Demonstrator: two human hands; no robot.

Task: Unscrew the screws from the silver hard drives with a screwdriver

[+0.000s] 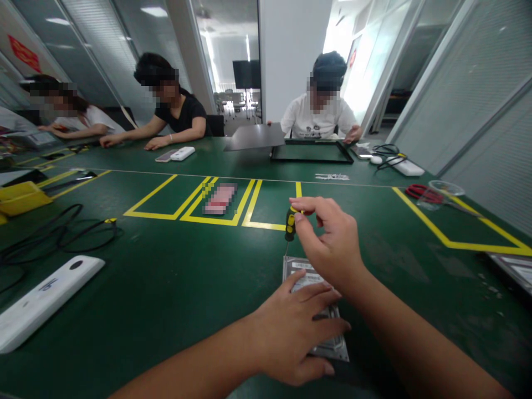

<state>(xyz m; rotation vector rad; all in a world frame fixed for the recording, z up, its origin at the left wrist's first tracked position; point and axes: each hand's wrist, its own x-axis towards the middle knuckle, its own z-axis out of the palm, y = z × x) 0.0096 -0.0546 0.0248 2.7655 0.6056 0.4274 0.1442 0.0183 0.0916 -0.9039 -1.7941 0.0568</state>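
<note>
A silver hard disk drive (pixel 332 346) with a white label lies on the green table in front of me. My left hand (pixel 291 327) rests across it, fingers spread over its top and the thumb by its near edge, covering much of the drive. My right hand (pixel 330 233) pinches the top of a small yellow-and-black screwdriver (pixel 290 224) between thumb and fingers. The screwdriver stands nearly upright, its thin shaft pointing down at the drive's far left corner. Whether the tip sits in a screw is too small to tell.
Yellow tape (pixel 266 225) marks boxes on the table. A white power strip (pixel 50 299) and black cables (pixel 62 238) lie left. Right are red-handled pliers (pixel 424 194), a clear plastic cup (pixel 446 188) and another dark-edged device (pixel 513 271). Across, a person handles a black frame (pixel 311 160).
</note>
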